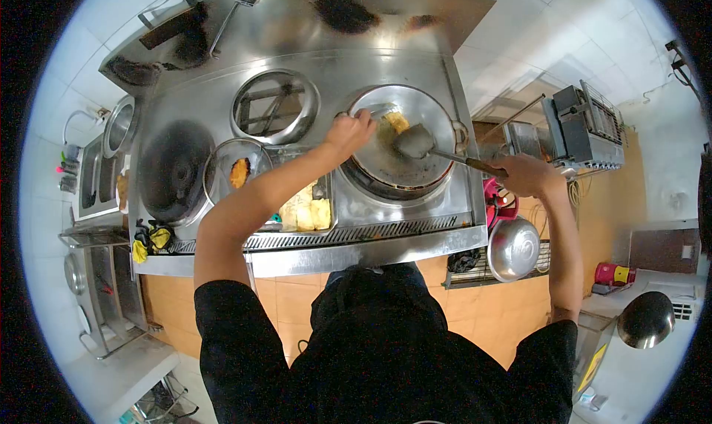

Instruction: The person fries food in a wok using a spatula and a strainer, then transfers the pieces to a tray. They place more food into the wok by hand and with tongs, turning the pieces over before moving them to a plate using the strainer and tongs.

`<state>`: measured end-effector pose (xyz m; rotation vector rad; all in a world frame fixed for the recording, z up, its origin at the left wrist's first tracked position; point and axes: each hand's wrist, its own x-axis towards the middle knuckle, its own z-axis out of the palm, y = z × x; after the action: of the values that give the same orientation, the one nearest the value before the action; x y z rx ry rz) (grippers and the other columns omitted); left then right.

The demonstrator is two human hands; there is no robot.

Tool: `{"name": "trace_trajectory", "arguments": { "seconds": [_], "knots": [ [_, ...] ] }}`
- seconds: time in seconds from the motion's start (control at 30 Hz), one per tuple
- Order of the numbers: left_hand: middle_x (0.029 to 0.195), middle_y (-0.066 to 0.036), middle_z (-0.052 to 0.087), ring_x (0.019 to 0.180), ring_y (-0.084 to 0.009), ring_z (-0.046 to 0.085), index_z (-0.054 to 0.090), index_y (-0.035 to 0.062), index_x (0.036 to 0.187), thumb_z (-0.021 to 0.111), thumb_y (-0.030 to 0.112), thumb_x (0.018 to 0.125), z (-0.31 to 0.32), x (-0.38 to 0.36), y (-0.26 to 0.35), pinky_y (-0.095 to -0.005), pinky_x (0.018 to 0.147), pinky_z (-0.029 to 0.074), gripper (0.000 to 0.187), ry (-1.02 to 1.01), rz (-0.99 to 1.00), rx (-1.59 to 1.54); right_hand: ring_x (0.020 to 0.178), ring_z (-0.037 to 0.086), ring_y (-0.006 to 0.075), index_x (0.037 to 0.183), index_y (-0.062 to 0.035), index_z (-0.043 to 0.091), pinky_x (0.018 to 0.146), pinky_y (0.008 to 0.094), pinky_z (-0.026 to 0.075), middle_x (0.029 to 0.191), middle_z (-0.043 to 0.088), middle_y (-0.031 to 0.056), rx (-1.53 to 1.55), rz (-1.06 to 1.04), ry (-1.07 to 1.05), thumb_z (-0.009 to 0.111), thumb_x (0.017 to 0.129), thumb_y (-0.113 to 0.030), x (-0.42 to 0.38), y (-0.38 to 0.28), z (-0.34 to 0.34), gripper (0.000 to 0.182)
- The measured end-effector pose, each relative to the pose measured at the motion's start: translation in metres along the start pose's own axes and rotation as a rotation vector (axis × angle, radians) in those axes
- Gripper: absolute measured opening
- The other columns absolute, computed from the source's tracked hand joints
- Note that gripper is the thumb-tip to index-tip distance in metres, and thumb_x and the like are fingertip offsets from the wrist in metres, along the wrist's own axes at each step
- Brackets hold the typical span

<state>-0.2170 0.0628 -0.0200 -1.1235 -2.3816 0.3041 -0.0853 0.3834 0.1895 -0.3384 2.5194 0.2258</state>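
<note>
A wide metal wok [437,116] sits on the right burner with a shallow layer of liquid in it. My right hand [528,175] grips the handle of a wok spatula [415,142], whose broad blade lies inside the wok. Just beyond the blade is a golden-yellow piece of food [396,121]. Over the wok's left rim, the fingers of my left hand [353,133] are closed on a slim metal utensil [382,107] that points toward that piece. Its exact kind is blurred.
Left of the wok, a metal tray [331,218] holds pale yellow slabs [300,212], partly behind my left forearm. A round strainer [215,153] carries a browned piece [239,172]. Behind stands an open burner ring [276,106]; a metal bowl [513,250] rests below right.
</note>
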Motion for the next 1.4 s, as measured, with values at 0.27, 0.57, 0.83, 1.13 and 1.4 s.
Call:
{"name": "trace_trajectory", "arguments": {
  "seconds": [0.27,0.57,0.83,1.13,1.4],
  "knots": [
    [0.089,-0.008,0.055,0.05,-0.017,0.062,0.06,0.0087,0.097,0.061,0.014,0.078,0.01,-0.001,0.008,-0.0308,0.042,0.05,0.02,-0.022,0.019,-0.025,0.049,0.043,0.0141,0.143,-0.0268,0.045,0.046,0.0342,0.039,0.064,0.055,0.0058,0.3,0.073,-0.272,0.056,0.094,-0.021,-0.012,-0.006,-0.025,0.051],
    [0.089,-0.006,0.055,0.051,-0.015,0.062,0.06,0.0102,0.099,0.061,0.015,0.081,-0.005,0.013,0.008,-0.0279,0.041,0.049,0.019,0.027,0.014,-0.038,0.059,0.046,0.0105,0.145,-0.0245,0.041,0.05,0.0281,0.039,0.075,0.058,0.0026,0.618,0.044,-0.329,0.054,0.096,-0.022,-0.007,0.016,0.021,0.051],
    [0.086,-0.008,0.056,0.05,-0.0175,0.062,0.061,0.0085,0.096,0.06,0.016,0.081,-0.01,0.018,0.008,-0.0324,0.04,0.05,0.017,0.03,-0.027,-0.074,0.054,0.044,0.0106,0.146,-0.0327,0.038,0.048,0.029,0.039,0.071,0.055,0.0017,0.451,-0.034,-0.212,0.054,0.096,-0.024,-0.021,0.028,0.028,0.053],
    [0.088,-0.011,0.058,0.055,-0.0205,0.065,0.063,0.007,0.095,0.062,0.011,0.078,-0.012,0.013,0.01,-0.0315,0.045,0.053,0.018,0.042,-0.082,-0.153,0.054,0.053,0.0157,0.141,-0.0345,0.046,0.049,0.0338,0.043,0.071,0.061,0.0085,0.185,0.292,-0.389,0.055,0.094,-0.021,-0.03,0.025,-0.049,0.049],
    [0.087,-0.011,0.058,0.054,-0.0191,0.064,0.064,0.0074,0.094,0.061,0.015,0.08,-0.025,0.029,0.005,-0.0322,0.043,0.052,0.017,0.073,-0.079,-0.079,0.095,0.064,0.0364,0.129,-0.023,0.06,0.084,0.0444,0.051,0.1,0.068,0.0185,-0.129,0.071,-0.174,0.054,0.084,-0.021,-0.005,0.009,-0.068,0.045]
  ]
}}
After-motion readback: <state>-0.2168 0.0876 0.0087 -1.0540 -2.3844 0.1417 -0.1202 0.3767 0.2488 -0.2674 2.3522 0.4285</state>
